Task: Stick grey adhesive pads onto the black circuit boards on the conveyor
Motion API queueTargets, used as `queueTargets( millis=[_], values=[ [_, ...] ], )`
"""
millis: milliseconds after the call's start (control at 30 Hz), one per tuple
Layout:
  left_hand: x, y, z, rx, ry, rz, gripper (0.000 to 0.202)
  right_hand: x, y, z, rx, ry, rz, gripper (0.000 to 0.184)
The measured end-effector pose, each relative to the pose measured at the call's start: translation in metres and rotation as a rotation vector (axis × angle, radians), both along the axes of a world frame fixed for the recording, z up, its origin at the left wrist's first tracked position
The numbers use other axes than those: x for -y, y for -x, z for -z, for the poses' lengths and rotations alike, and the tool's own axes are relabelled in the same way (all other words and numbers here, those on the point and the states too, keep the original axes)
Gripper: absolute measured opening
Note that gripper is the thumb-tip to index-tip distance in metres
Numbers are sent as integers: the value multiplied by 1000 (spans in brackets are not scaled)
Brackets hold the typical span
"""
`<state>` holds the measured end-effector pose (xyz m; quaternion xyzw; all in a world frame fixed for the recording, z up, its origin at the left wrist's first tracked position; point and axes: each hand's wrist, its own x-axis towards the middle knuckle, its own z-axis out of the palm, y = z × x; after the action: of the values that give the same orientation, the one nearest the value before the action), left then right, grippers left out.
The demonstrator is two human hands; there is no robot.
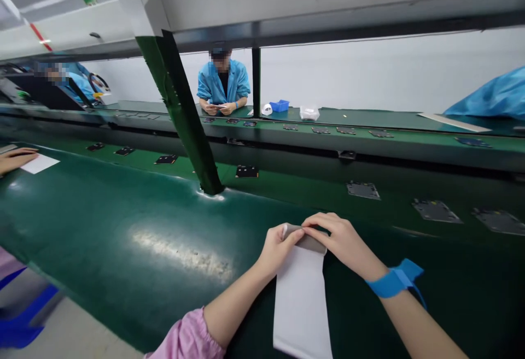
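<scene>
In front of me, a long white paper-like strip (pixel 302 299) hangs toward the bottom edge from a grey-brown rolled or folded end (pixel 314 243). My left hand (pixel 275 247) is closed around the left side of that end, thumb lying on top. With thumb and fingertips together, my right hand (pixel 340 236) pinches the upper edge of the same end, close to the left thumb. Whether a small piece sits between those fingertips is too fine to make out. A blue wrist strap (pixel 396 278) is on my right wrist.
Dark circuit boards (pixel 246 171) and grey ones (pixel 363 189) lie along the green line beyond the worktop (pixel 102 211). A green-wrapped post (pixel 184 113) rises ahead. Across sits a co-worker in blue (pixel 225 83); another person's hand (pixel 16 159) touches white paper at left.
</scene>
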<state>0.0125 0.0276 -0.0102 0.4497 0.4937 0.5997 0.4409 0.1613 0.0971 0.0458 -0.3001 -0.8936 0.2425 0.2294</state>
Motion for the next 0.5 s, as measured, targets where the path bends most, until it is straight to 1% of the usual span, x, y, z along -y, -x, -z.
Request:
queueTargets(
  millis=[167,333,500],
  values=[
    [6,-1,-2,37,-1,-4,42,-1,-1,-2,-32,-54,8,25],
    [6,0,2,-66,-39,-49,34,0,-3,-3,-17,-117,11,26],
    [4,0,3,-81,-46,-72,30,2,-3,-1,-19,-169,3,24]
  ],
)
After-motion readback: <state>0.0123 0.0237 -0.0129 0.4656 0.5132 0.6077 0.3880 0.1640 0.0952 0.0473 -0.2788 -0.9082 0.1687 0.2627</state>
